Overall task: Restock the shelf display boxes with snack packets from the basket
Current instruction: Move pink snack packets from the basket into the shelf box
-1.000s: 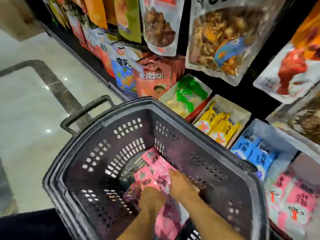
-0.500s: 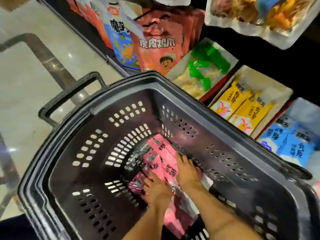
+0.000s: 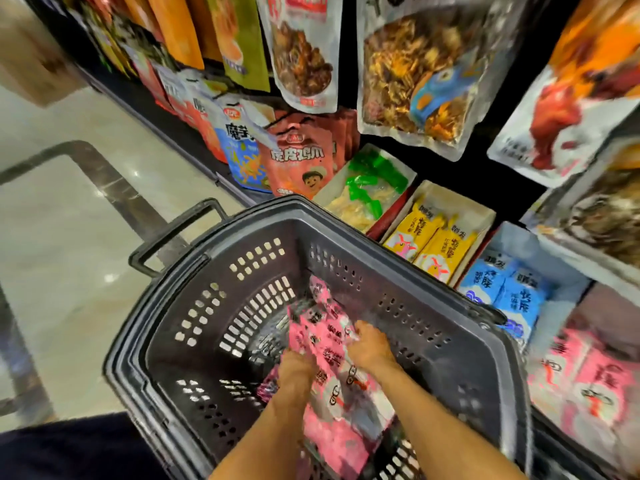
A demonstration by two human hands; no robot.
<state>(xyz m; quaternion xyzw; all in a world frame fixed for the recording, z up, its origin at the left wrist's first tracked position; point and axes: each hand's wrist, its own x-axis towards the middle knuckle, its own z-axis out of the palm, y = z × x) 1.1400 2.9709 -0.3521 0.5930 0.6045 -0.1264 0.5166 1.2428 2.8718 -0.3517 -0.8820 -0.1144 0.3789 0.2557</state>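
Hands are both down in the basket [image 3: 242, 223], same as half a second ago. The left hand [image 3: 294, 375] and right hand [image 3: 370, 349] sit in pretty much the same spot on the pink packets [image 3: 325, 344]. What's changed is the view. It has tipped back up, so the hanging bags [image 3: 301, 53] fill the top again, and everything is blurrier. The packets also look more bunched up between the two hands than before.

Room, left to right: pale glossy floor [image 3: 69, 220] with a dark inlay strip [image 3: 114, 188] across it, then the basket's handle [image 3: 173, 233] sticking out past the left of the rim. After that comes the dark shelf [image 3: 460, 171] running along the right side. On it, a blue pouch [image 3: 242, 157] and an orange pouch [image 3: 301, 164] stand upright. Then there's a row of display boxes just behind the basket: green box [image 3: 367, 188], yellow box [image 3: 433, 233], blue box [image 3: 509, 292]. At the far right is a pink box [image 3: 588, 382], its packs the same colour as the ones in the basket.

Packets vs fingers: the pink bunch lies at the bottom of the basket, towards its right wall, squeezed between the two hands. The left hand is pressed against its left side, but those fingers are tucked down out of sight and smeared, so I can't tell whether they're clamped on anything. The right hand's fingers [image 3: 356, 330] curl over the bunch's right edge and grip it. More pink packets trail back between the forearms.
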